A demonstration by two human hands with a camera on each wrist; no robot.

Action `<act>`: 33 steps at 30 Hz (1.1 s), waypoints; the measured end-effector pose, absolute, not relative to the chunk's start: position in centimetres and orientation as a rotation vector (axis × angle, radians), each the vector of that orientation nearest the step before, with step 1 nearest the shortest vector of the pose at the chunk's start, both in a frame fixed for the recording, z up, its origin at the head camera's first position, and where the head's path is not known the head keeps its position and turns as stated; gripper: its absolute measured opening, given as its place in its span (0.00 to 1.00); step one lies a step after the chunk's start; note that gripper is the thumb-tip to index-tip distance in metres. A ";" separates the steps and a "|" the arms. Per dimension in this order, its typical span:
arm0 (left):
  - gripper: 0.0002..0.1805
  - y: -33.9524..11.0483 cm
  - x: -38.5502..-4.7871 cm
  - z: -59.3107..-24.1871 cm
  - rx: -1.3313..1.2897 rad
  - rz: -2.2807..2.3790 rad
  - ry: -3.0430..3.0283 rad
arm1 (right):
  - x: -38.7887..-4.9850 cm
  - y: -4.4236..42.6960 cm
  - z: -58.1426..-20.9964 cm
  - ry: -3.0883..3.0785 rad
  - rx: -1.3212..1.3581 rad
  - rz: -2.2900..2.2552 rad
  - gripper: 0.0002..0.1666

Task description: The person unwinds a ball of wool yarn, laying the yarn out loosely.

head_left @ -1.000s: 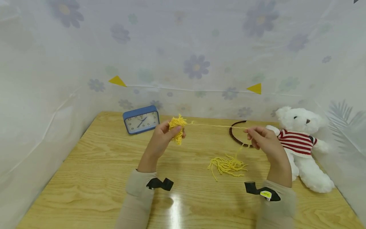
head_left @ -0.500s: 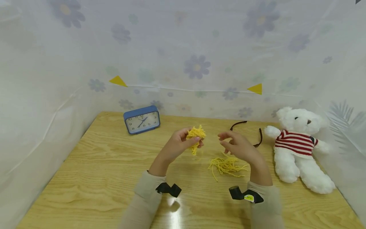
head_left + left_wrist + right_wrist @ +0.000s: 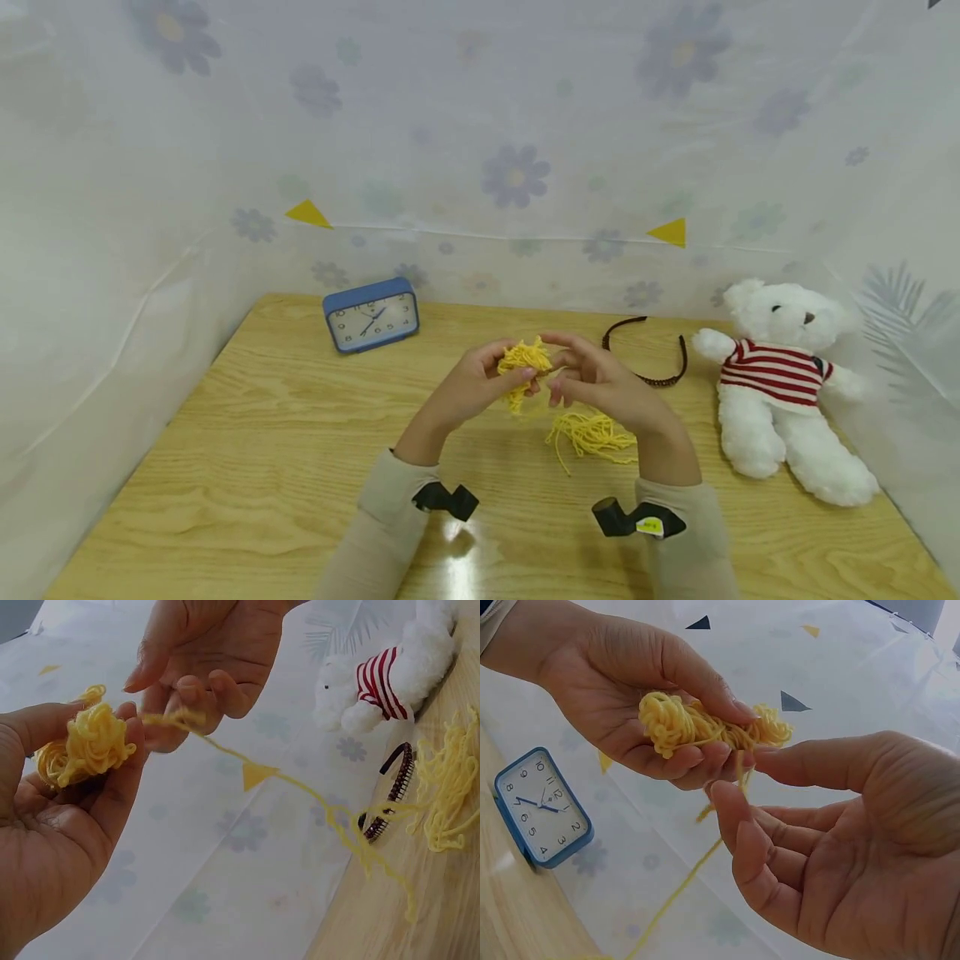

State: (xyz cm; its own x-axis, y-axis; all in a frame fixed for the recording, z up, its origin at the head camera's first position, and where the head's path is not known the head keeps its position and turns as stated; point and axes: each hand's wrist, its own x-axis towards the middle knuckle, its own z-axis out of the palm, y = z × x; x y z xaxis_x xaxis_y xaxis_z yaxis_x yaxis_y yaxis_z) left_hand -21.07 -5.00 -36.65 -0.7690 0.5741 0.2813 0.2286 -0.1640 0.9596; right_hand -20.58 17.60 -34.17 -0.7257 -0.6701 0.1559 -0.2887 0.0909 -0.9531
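Note:
My left hand [image 3: 468,387] grips a looped yellow yarn bundle [image 3: 525,357] between thumb and fingers, above the table's middle. Close on its right, my right hand [image 3: 618,387] has loosely bent fingers. In the right wrist view, the right thumb and a fingertip stand apart around a short yarn strand [image 3: 741,766] below the bundle [image 3: 671,724]. A long thin strand [image 3: 300,786] trails from near the hands toward the table in the left wrist view. Loose yellow yarn [image 3: 588,433] lies on the table below the right hand.
A blue clock [image 3: 372,317] stands at the table's back left. Behind the right hand lies a dark headband [image 3: 660,382]. A white teddy bear [image 3: 776,392] in a striped shirt sits at the right. Patterned sheeting [image 3: 480,108] rises behind the table [image 3: 247,467].
The right hand has come left from the outstretched strand to beside the bundle. The left hand has moved right and slightly down with the bundle. The headband shows more fully.

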 end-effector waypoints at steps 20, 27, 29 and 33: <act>0.18 -6.6 -21.7 -36.5 0.891 1.929 2.162 | -19.5 21.9 -33.0 2.081 -0.557 -2.566 0.09; 0.19 -7.3 -22.1 -36.6 0.797 2.074 2.130 | -19.0 24.1 -32.1 1.649 -0.546 -3.007 0.10; 0.19 -7.8 -22.2 -36.6 0.782 2.097 2.141 | -19.1 24.8 -31.9 1.467 -0.453 -3.170 0.09; 0.18 -8.7 -22.4 -36.7 0.760 2.120 2.170 | -19.1 25.9 -31.5 1.145 -0.234 -3.462 0.08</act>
State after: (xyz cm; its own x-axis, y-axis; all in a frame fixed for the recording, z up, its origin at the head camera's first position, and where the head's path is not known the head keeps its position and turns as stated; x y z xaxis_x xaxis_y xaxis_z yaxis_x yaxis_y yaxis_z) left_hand -22.39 -8.73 -36.71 -0.8818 0.3464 0.3200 0.3279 -0.0371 0.9440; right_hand -19.14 25.91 -31.54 -0.8639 0.4268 0.2674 -0.5020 -0.6878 -0.5243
